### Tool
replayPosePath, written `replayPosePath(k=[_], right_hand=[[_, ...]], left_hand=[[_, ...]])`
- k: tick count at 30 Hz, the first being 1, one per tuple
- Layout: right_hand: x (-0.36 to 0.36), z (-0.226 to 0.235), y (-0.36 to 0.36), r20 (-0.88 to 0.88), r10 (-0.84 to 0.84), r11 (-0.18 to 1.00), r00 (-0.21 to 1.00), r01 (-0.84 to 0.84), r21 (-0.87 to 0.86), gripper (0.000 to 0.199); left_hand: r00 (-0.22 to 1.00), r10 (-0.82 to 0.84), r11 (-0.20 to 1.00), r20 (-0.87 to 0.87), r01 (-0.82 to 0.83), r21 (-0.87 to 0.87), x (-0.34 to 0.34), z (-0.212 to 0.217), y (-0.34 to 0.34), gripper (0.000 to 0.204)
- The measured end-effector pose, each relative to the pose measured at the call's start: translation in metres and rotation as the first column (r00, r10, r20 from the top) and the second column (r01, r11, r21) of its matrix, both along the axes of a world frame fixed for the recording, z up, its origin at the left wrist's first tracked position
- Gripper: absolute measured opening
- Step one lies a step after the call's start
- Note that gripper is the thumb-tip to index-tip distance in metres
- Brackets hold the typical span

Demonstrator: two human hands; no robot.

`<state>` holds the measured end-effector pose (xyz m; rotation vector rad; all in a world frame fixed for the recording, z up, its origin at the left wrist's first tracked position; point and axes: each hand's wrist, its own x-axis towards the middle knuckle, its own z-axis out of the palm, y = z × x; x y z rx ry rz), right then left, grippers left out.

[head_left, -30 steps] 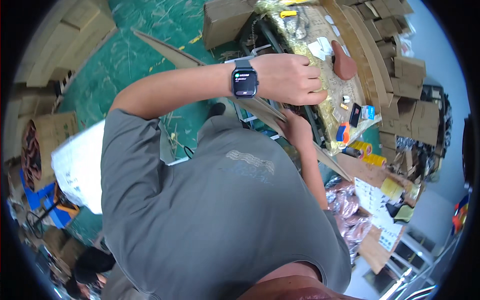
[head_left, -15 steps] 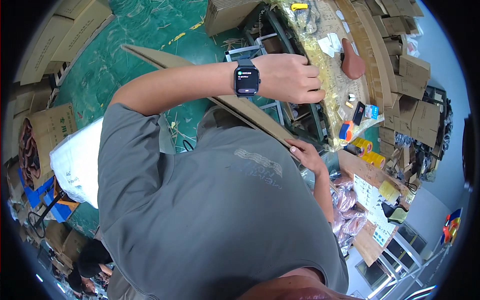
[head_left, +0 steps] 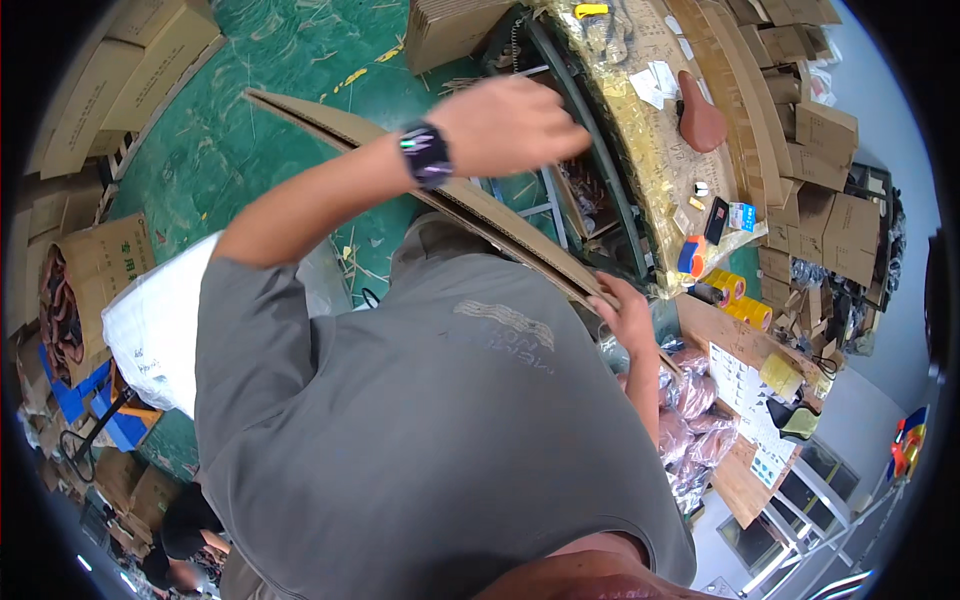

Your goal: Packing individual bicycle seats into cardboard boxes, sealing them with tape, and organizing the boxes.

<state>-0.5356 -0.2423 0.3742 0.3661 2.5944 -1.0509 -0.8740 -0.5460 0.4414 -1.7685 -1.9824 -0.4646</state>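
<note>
A long flat sheet of brown cardboard runs slantwise in front of my chest, from the upper left down to the right. My right hand grips its lower right end. My left hand, with a dark watch on the wrist, is raised above the middle of the sheet. Its fingers are curled together and blurred, and nothing shows in them. My grey shirt hides the sheet's lower side.
A workbench with a yellowish top carries a brown saddle-shaped thing, papers and tape rolls. Stacked cartons stand beyond it. Pink wrapped packs lie low right. A white sack and open carton sit left. Another person crouches lower left.
My left hand has lifted off the cardboard and swung up and to the right. The sheet has tilted a little, and my right hand has slid down along its lower end.
</note>
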Motion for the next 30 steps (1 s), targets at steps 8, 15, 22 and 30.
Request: replayPosePath(k=[8, 15, 22, 30], right_hand=[[0.141, -0.015, 0.164, 0.094, -0.295, 0.886, 0.951, 0.235, 0.399, 0.038], [0.133, -0.023, 0.199, 0.046, -0.305, 0.815, 0.951, 0.236, 0.529, 0.038], [0.085, -0.008, 0.232, 0.063, -0.499, 0.749, 0.865, 0.393, 0.534, 0.056], [0.110, -0.097, 0.253, -0.136, -0.811, 0.456, 0.570, 0.759, 0.464, 0.051]], left_hand=[[-0.007, 0.925, -0.047, 0.379, -0.994, 0.096, -0.055, -0.186, -0.199, 0.112], [0.081, 0.152, -0.024, 0.985, -0.996, 0.086, -0.034, -0.175, -0.172, 0.089], [0.109, 0.219, 0.459, 0.970, -0.889, -0.003, -0.112, -0.184, -0.162, 0.083], [0.534, 0.209, 0.975, 0.819, -0.047, -0.218, -0.227, -0.147, -0.032, 0.102]])
